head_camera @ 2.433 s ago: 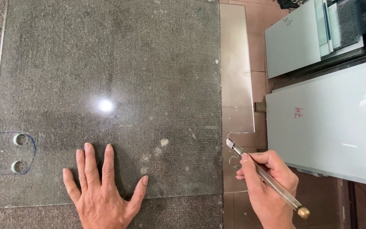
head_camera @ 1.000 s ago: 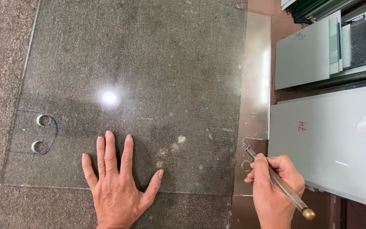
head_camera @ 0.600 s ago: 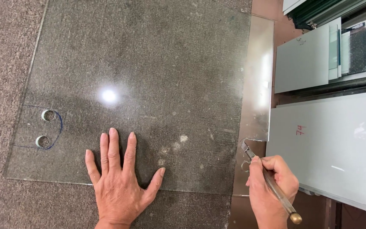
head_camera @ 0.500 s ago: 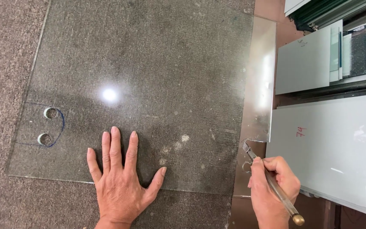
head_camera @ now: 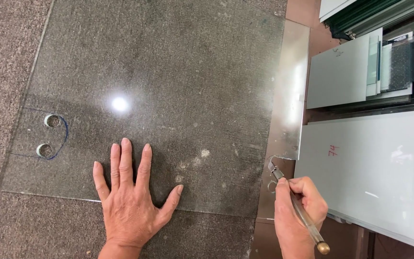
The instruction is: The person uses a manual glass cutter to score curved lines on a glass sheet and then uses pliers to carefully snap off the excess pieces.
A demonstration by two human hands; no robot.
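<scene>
A large clear glass sheet (head_camera: 168,72) lies flat on a grey carpeted table. Two round holes (head_camera: 49,135) with a blue pen outline sit near its left edge. My left hand (head_camera: 131,201) presses flat on the sheet's near edge, fingers spread. My right hand (head_camera: 297,213) grips a glass cutter (head_camera: 295,207) like a pen, brass knob toward me. Its head rests at the sheet's near right corner, on the strip overhanging the table edge.
White glass panels (head_camera: 379,177) lean or lie to the right of the table. More stacked panes (head_camera: 360,72) stand further back at right. Brown floor tiles show beyond the table's right edge.
The view has shifted so the sheet sits further right in frame. My left hand stays flat on the glass. My right hand has kept the cutter at the near right corner.
</scene>
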